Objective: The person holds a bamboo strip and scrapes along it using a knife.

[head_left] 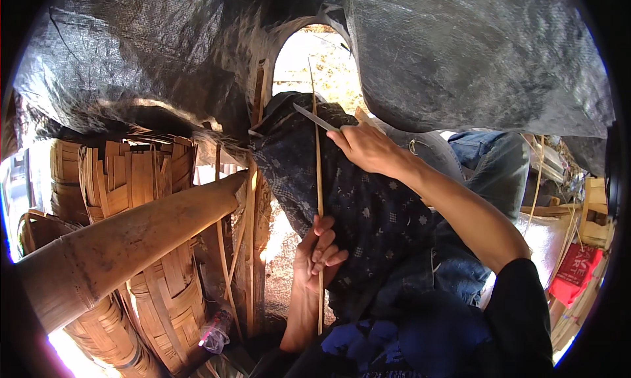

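A long, thin bamboo strip (pixel 319 174) runs nearly upright through the middle of the view, over a dark patterned cloth (pixel 368 207) draped across my lap. My left hand (pixel 319 253) is closed round the strip's lower part, fingers curled. Farther up, my right hand (pixel 368 144) grips a knife (pixel 314 118) whose blade points to the upper left and crosses the strip. The pale end of the knife's handle shows above my right hand; the rest of the handle is hidden in the fist. The strip's thin tip rises past the blade toward a bright opening.
A thick bamboo pole (pixel 131 246) slants in from the left, in front of woven bamboo baskets (pixel 141 181). Dark sheeting (pixel 473 56) hangs low overhead. Upright bamboo pieces (pixel 251 246) stand left of the cloth. A red bag (pixel 575 273) is at the far right, a clear plastic wrapper (pixel 215 335) at lower left.
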`<state>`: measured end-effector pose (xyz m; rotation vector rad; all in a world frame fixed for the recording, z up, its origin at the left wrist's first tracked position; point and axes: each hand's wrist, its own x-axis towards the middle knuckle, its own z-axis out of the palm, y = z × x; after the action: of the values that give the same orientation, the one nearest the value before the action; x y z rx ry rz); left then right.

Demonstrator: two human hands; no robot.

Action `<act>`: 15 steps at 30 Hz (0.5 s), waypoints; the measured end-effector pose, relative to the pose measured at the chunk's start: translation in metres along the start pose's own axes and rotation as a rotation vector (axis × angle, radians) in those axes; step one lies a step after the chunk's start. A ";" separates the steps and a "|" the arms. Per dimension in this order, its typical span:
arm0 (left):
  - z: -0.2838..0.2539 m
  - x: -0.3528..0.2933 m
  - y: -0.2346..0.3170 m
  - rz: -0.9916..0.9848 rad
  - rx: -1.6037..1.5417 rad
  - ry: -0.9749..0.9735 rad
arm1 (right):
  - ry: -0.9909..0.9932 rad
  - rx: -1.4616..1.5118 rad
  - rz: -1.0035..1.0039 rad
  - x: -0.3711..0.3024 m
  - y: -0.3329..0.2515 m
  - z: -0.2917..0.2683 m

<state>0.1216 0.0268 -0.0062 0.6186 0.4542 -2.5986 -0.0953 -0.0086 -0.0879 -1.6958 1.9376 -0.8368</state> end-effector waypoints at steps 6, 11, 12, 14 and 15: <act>0.030 -0.008 0.014 0.057 0.470 0.212 | 0.054 0.289 0.193 0.014 -0.012 -0.023; 0.034 -0.003 0.014 0.169 1.046 0.537 | -0.069 0.292 0.139 -0.033 -0.047 -0.040; 0.030 -0.002 0.015 0.177 1.108 0.526 | -0.055 0.203 0.108 -0.041 -0.047 -0.038; 0.029 0.003 0.010 0.195 1.191 0.542 | -0.033 0.117 0.093 -0.055 -0.044 -0.030; 0.028 0.006 0.007 0.222 1.268 0.556 | -0.035 0.092 0.094 -0.060 -0.042 -0.027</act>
<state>0.1108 0.0075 0.0133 1.6425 -1.1590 -2.1816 -0.0738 0.0520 -0.0434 -1.5435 1.9097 -0.8422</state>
